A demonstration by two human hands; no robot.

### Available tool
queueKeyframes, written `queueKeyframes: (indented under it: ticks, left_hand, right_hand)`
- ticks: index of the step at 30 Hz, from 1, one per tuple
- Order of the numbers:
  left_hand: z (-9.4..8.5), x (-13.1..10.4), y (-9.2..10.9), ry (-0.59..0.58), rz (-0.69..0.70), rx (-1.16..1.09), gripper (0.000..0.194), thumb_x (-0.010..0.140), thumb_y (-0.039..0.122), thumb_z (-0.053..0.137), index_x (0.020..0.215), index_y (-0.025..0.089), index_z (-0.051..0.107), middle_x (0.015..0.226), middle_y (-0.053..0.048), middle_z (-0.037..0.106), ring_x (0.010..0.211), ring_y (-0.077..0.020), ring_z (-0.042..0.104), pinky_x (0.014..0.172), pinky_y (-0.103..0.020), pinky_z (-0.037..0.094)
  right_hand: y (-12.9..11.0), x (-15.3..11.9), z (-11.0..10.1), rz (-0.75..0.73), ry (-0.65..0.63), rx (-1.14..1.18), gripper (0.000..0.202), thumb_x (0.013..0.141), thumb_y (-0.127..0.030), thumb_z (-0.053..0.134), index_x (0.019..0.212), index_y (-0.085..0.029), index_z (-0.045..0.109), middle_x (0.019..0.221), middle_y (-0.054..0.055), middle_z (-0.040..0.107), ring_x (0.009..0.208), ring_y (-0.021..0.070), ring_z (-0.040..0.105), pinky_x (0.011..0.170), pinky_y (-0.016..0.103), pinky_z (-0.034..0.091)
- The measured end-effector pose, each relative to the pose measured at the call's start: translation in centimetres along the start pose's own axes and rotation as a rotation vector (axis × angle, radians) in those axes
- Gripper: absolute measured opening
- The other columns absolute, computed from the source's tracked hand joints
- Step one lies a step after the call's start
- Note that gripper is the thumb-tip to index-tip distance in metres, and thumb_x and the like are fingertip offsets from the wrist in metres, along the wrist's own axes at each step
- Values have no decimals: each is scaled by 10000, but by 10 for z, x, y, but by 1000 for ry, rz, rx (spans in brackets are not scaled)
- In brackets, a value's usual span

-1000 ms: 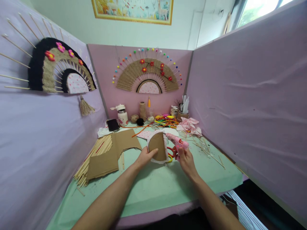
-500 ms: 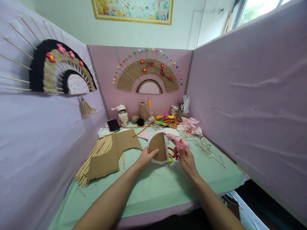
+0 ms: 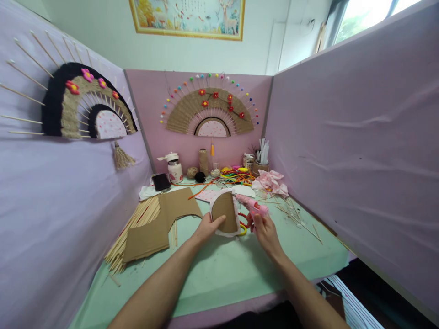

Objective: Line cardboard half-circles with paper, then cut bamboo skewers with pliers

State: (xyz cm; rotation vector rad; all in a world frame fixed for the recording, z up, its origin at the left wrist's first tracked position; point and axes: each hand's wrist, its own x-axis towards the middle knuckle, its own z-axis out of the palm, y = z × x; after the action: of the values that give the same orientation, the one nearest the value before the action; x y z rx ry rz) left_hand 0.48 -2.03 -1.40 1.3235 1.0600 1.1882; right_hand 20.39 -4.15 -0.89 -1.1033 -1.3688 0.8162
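Little has moved: left hand (image 3: 207,228) pinches half-round cardboard (image 3: 226,208), right hand (image 3: 265,232) grips pink glue gun (image 3: 252,204), green cloth (image 3: 212,269) reaching desk's front edge (image 3: 226,302).

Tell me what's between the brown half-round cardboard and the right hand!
A red loop and yellow loop, likely handles, show in the head view.

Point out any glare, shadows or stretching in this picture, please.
In the head view, the window at upper right is washed out by daylight; in the same head view, soft-edged shadows fall on the green tablecloth near the half-round cardboard piece; the head view also looks wide-angled, with the right-hand panel seemingly stretched towards the edge.
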Motion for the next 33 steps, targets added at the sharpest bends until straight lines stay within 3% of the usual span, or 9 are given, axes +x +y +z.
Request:
queueKeyframes:
  ticks: [15,33]
  left_hand:
    - [1,-2,3,51,-28,11,481,645,383,724,1033,104,667,1032,-125,710,960,-275,643,839,-389,524]
    - [-5,1,5,85,11,25,449,682,372,700,1039,101,665,1046,-119,707,990,-256,636,873,-361,509]
  right_hand:
    - [-7,-3,-1,-15,-1,-32,603,781,-739,389,661,-175,566,584,35,566,503,141,509,494,267,431]
    - [0,-2,1,-89,-16,-115,561,841,-660,378,626,-182,576,609,36,546,547,146,530,488,257,415]
